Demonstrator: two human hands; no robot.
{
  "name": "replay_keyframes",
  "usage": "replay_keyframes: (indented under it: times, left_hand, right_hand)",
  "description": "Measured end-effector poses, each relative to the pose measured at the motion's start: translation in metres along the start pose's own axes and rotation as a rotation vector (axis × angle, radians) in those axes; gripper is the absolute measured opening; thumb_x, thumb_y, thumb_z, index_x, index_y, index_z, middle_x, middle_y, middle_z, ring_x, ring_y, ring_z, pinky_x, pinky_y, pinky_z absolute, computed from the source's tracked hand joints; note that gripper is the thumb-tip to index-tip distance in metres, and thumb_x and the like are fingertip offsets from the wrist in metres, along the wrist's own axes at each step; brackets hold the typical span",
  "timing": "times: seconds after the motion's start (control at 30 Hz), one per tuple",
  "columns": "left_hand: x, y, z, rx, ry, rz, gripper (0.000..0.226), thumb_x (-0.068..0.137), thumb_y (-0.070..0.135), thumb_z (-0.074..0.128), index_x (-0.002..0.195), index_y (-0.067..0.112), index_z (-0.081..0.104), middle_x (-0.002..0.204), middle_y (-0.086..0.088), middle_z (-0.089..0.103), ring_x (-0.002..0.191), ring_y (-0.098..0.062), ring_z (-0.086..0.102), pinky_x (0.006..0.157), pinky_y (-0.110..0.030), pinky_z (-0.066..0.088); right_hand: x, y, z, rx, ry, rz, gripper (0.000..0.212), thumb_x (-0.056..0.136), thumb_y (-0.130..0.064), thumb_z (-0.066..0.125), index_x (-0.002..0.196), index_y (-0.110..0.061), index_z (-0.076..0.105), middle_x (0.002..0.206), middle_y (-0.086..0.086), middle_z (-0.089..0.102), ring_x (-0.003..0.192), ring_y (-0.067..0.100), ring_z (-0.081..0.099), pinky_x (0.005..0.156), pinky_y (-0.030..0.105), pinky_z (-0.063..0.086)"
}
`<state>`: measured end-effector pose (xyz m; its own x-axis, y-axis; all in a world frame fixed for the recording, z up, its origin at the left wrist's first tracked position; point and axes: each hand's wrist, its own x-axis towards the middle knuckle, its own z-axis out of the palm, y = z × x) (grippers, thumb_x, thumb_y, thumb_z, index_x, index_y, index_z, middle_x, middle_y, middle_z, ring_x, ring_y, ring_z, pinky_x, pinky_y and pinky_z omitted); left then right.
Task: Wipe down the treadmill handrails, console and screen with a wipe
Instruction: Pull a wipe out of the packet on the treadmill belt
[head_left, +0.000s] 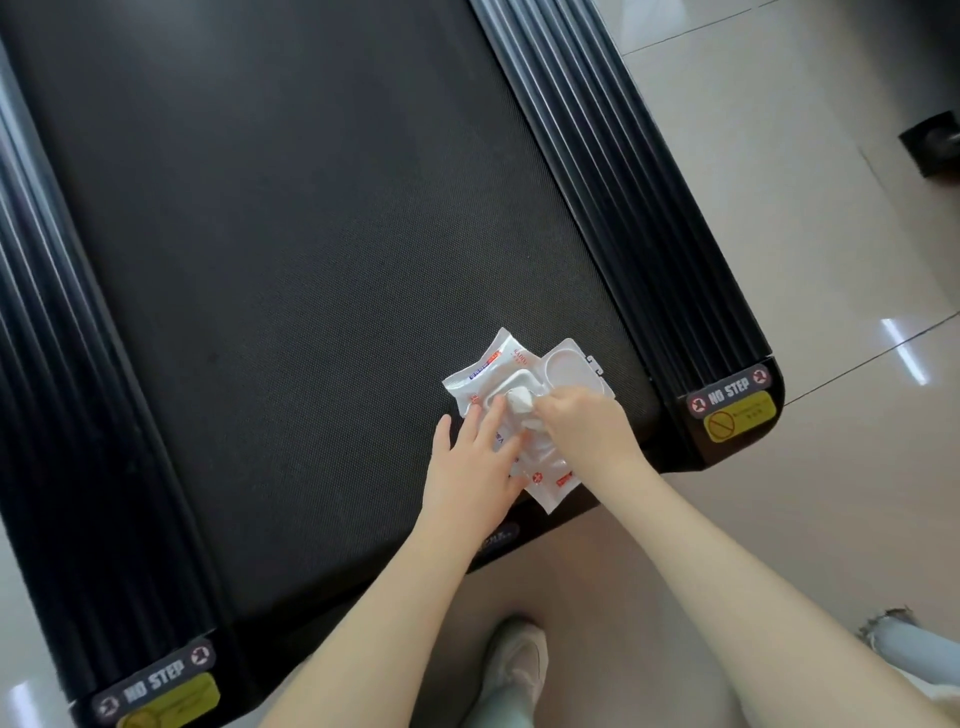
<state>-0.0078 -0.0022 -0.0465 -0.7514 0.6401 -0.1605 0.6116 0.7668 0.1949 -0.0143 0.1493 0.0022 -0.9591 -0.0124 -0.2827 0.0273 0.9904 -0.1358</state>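
Pack: I see one pack of wipes (488, 374) lying flat on the treadmill belt (311, 260), in the belt's 5 o'clock corner.
Lid: one flip lid (571, 371), swung open toward 2 o'clock from the pack's opening.
Wipe: one white wipe (519, 400) stands out of the opening as a small tuft, at the middle of the pack.
Left hand: the left hand (472, 467) comes in from 7 o'clock. Its fingers are straight and slightly spread, pressing flat on the pack. The fingertips end just at 8 o'clock of the tuft.
Right hand: the right hand (582, 421) comes in from 5 o'clock. Its fingers are curled and pinch the wipe at the opening. The tuft sits at the fingertips' 9 o'clock side.
Side rails: two ribbed black side rails, one at 9 o'clock (52, 364) and one at 2 o'clock (623, 208) of the belt.
Warning labels: two, both reading "NO STEP", at 4 o'clock (730, 395) and 7 o'clock (156, 680).
Shoe: one pale shoe (517, 660) at 6 o'clock, on the tiled floor (805, 208).
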Motion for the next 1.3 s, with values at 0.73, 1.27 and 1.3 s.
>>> replay_keyframes:
  times: [0.73,1.27,1.3]
  left_hand:
    - [0.014,0.006,-0.027,-0.111,-0.424,-0.014,0.048,0.1,0.05,0.035,0.143,0.03,0.04,0.163,-0.003,-0.004,0.149,-0.025,-0.001,0.117,-0.044,0.01]
    - [0.025,0.016,-0.037,-0.067,-0.473,-0.062,0.04,0.1,0.043,0.037,0.134,0.027,0.053,0.161,-0.003,0.006,0.147,-0.029,0.01,0.117,-0.046,0.012]
    - [0.025,0.017,-0.037,-0.066,-0.457,-0.066,0.04,0.1,0.043,0.038,0.132,0.025,0.054,0.16,-0.004,0.013,0.145,-0.028,0.016,0.116,-0.045,0.014]
  right_hand:
    - [-0.015,-0.009,-0.05,0.128,-0.292,0.32,0.015,0.099,-0.016,0.05,0.096,-0.005,0.06,0.091,0.008,0.058,0.078,0.022,0.044,0.065,0.028,0.038]
    - [-0.018,-0.002,-0.069,0.179,-0.336,0.409,0.041,0.097,-0.012,0.046,0.06,-0.012,0.028,0.067,0.003,0.038,0.073,0.024,0.04,0.05,0.028,0.024]
    - [-0.022,0.0,-0.066,0.204,-0.273,0.411,0.044,0.098,-0.016,0.047,0.059,-0.014,0.027,0.069,0.004,0.04,0.073,0.024,0.041,0.055,0.03,0.025]
